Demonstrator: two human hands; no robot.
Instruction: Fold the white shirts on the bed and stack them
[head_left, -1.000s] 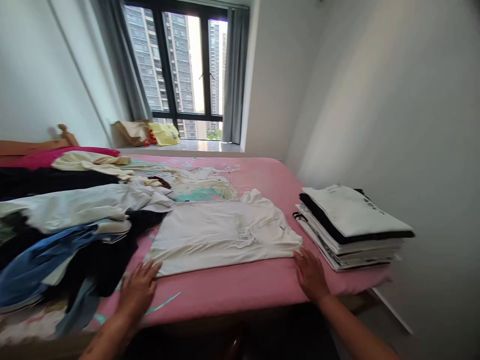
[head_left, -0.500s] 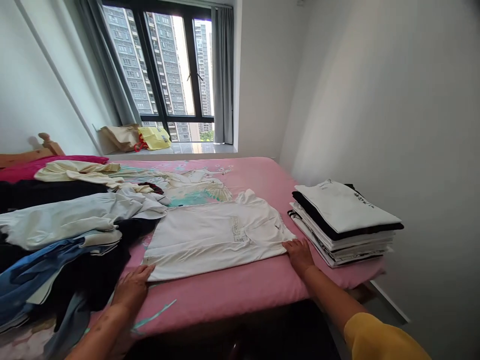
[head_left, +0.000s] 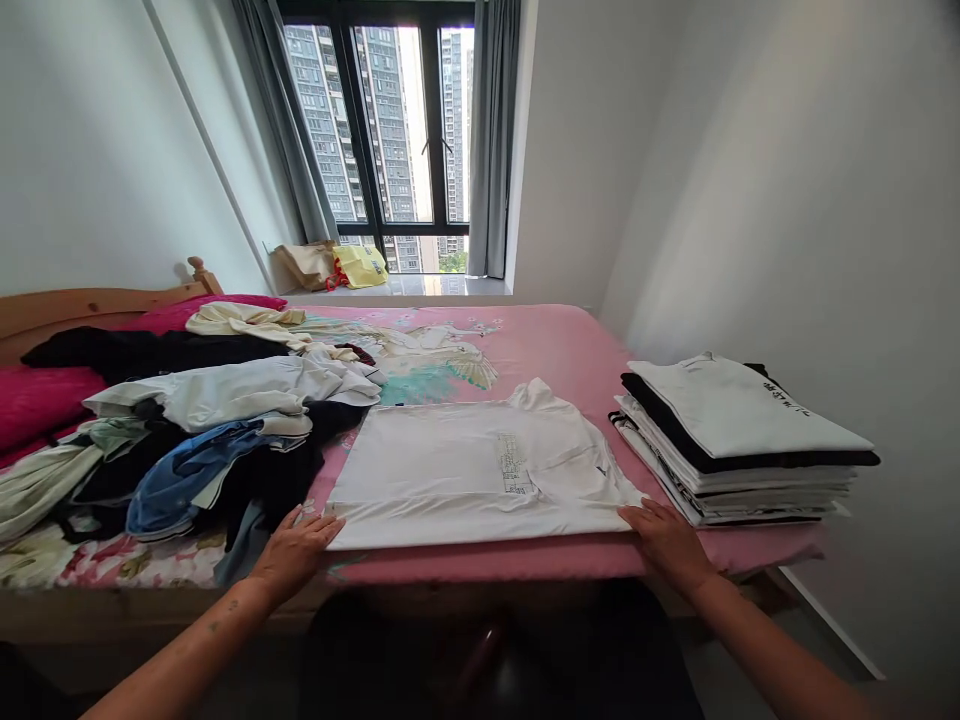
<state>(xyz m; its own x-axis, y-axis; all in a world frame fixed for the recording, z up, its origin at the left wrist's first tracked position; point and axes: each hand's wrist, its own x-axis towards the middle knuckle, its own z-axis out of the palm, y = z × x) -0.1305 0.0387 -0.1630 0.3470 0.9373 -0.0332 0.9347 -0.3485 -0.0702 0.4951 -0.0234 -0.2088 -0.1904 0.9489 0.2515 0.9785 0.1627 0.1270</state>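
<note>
White shirt on bed, bags beyond

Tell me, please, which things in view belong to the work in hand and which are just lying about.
Part of the work:
white shirt, left hand and right hand at its near corners
probably the folded stack and heap of clothes

Lying about:
brown bag and yellow bag, on the windowsill

The head camera looks forward-down across the bed.
</note>
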